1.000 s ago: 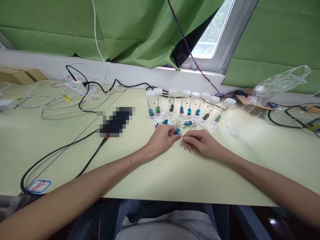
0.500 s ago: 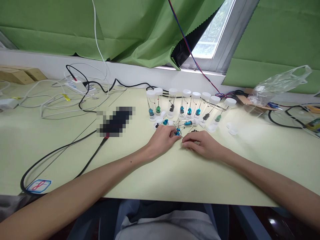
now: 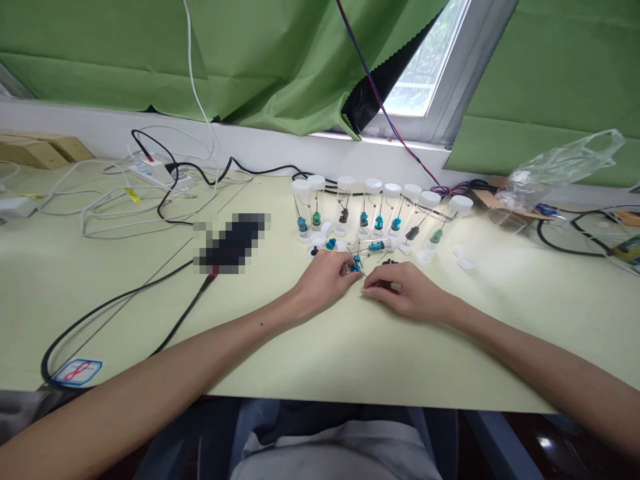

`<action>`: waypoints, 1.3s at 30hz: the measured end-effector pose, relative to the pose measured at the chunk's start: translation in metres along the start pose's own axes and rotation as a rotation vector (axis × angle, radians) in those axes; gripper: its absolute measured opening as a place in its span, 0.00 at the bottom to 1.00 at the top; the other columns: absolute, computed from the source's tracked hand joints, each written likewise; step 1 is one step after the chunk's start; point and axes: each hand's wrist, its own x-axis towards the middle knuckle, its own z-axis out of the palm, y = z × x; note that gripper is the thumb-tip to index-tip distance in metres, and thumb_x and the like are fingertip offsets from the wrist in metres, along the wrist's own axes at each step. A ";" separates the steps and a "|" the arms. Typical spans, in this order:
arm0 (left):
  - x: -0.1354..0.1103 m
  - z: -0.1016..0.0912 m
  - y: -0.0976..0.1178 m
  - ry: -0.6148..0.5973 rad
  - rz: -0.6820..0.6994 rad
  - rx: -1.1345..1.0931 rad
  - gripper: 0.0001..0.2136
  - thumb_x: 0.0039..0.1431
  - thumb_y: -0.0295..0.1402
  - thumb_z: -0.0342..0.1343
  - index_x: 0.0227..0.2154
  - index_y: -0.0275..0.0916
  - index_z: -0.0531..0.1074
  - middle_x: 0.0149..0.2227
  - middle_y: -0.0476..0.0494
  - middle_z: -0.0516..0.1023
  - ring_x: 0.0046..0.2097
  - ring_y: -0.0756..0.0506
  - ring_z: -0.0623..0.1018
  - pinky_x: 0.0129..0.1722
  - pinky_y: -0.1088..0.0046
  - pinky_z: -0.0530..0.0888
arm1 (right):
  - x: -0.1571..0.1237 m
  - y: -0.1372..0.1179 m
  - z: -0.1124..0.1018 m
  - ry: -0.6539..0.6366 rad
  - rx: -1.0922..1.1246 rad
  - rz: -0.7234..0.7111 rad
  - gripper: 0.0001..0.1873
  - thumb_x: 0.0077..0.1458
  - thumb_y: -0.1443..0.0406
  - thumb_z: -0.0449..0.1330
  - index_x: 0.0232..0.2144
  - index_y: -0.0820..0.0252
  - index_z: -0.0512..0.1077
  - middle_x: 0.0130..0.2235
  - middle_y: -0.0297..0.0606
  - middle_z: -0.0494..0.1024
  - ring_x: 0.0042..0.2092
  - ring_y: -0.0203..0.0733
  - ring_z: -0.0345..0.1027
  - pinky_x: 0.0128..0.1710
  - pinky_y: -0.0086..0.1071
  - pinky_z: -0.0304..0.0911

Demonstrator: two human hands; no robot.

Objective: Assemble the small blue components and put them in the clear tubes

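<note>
Where hands (image 3: 325,277) (image 3: 411,291) converge, blue piece (image 3: 356,264), nearly upright

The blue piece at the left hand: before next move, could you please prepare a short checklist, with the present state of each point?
1. Left hand holds the blue piece between thumb and fingers: ok.
2. Right hand is close beside the blue piece: ok.
3. Right hand grips something firmly: cannot tell; the detail is too small.
4. Standing tubes behind the hands have white caps on top: ok.
5. No tube lies on its side: not ok; one lying tube is just behind the blue piece.
6. Black piece by the right hand is untouched: cannot tell.
</note>
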 end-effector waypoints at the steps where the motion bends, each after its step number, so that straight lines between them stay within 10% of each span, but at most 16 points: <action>1: 0.000 0.000 0.000 -0.001 0.001 0.002 0.14 0.56 0.35 0.59 0.19 0.39 0.65 0.20 0.51 0.69 0.25 0.49 0.66 0.25 0.70 0.57 | 0.000 0.000 0.000 0.000 -0.004 -0.003 0.09 0.63 0.62 0.58 0.35 0.57 0.76 0.29 0.36 0.78 0.28 0.37 0.67 0.30 0.31 0.60; 39: 0.004 0.000 -0.003 -0.010 -0.011 -0.032 0.13 0.56 0.37 0.59 0.19 0.37 0.68 0.18 0.53 0.65 0.24 0.51 0.63 0.25 0.72 0.57 | -0.004 0.014 0.001 0.039 -0.278 -0.330 0.11 0.68 0.63 0.53 0.40 0.62 0.74 0.31 0.39 0.74 0.32 0.38 0.68 0.32 0.31 0.61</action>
